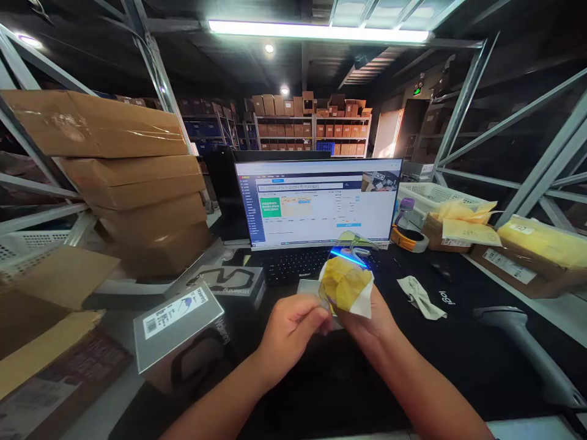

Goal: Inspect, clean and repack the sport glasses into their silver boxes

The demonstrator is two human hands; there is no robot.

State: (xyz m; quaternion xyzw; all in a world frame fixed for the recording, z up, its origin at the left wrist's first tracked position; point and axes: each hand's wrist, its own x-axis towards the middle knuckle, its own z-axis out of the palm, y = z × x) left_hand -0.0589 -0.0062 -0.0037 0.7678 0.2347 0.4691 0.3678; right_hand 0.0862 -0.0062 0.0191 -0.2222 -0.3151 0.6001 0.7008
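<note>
Above the front of the black keyboard (288,264), both hands are close together around a crumpled yellow-and-white wrapped bundle (346,284). My right hand (369,315) is closed around the bundle from below and the right, its fingers mostly hidden behind it. On the bundle's left side, my left hand (300,321) pinches the edge of a clear plastic piece (310,286). A thin transparent curved piece (351,244), like a lens, sticks up from the top of the bundle, crossed by a bright blue streak. What lies inside the wrapping is hidden.
A lit monitor (316,208) stands ahead. Grey boxes (178,324) and an open carton (50,348) are at left, beneath stacked cartons (137,177). To the right lie a crumpled cloth or paper (420,297), a barcode scanner (527,345), and a tape roll (409,239).
</note>
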